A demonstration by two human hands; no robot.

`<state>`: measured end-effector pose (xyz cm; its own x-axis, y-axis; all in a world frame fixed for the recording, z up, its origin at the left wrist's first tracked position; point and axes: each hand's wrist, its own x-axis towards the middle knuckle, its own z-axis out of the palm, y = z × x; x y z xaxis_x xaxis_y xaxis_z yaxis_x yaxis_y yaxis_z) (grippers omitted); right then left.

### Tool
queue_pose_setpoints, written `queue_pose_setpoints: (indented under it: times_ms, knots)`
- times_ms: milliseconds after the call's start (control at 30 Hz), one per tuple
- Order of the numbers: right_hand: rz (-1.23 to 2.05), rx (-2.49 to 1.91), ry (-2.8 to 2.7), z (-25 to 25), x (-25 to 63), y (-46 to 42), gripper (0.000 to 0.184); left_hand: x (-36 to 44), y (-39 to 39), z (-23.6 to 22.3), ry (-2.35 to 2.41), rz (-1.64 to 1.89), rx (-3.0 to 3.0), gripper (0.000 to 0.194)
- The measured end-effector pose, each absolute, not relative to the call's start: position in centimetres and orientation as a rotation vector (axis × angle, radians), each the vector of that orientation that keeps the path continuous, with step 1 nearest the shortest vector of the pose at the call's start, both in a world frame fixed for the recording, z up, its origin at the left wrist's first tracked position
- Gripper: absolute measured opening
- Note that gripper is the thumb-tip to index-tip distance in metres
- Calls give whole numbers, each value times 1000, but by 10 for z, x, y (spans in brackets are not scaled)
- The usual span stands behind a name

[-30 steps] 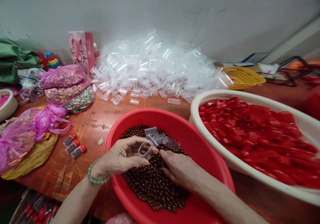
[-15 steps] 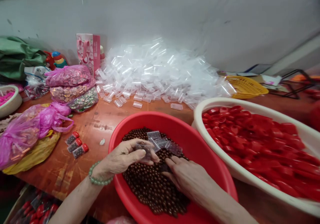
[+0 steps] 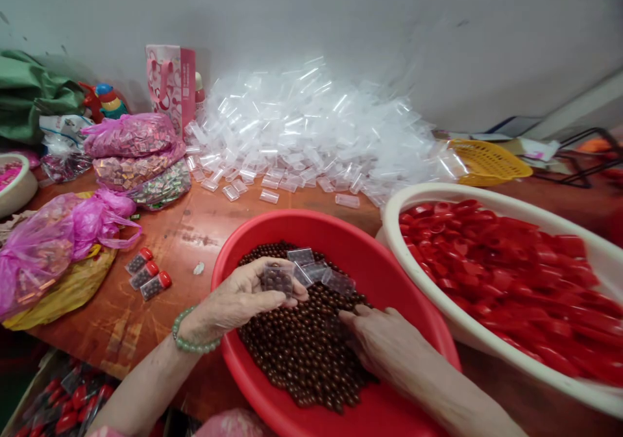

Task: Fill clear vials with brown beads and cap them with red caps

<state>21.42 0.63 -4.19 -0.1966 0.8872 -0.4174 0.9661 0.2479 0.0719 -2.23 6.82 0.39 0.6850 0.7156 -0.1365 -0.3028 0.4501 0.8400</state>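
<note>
L hand (image 3: 238, 296) half-curled, palm up, fingers and thumb around a clear plastic tube (image 3: 276, 280) packed w/ glossy brown beads, held over a red plastic basin (image 3: 292, 221). Green round-bead bracelet (image 3: 192, 334) on that wrist. R hand (image 3: 384, 341) palm down, fingers bent, fingertips (image 3: 346, 321) in among the loose brown beads (image 3: 302, 356) heaped in the basin; can't tell if it has hold of anything. Few more clear tubes (image 3: 316, 271) lie on top of the bead pile, just beside the L hand.

Right of the basin, near its rim: wide cream plastic tub (image 3: 433, 193) full of shiny red caps (image 3: 496, 274). Worktop (image 3: 185, 262) is scuffed orange-brown w/ worn patches. Behind, against a grey-white wall (image 3: 341, 15), big heap of empty clear tubes (image 3: 311, 132), yellow plastic basket (image 3: 491, 163) at its right end. Left side: 3 filled tubes w/ red caps (image 3: 154, 286) lying on the worktop, pink plastic bags (image 3: 129, 135) of small foil-wrapped items, pink gift bag (image 3: 168, 80) w/ heart pattern, its small print unreadable, green cloth (image 3: 34, 99) and a colourful toy (image 3: 104, 102) by the wall.
</note>
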Motion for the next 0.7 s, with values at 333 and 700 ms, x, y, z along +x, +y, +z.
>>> queue_pose_setpoints:
  times_ms: [333, 700]
  knots:
    - [-414, 1870, 2152, -1, 207, -6, 27, -32, 39, 33, 759, 531, 1204, 30]
    - [-194, 2465, 2014, 29, 337, 47, 21, -24, 35, 29, 924, 473, 1247, 30]
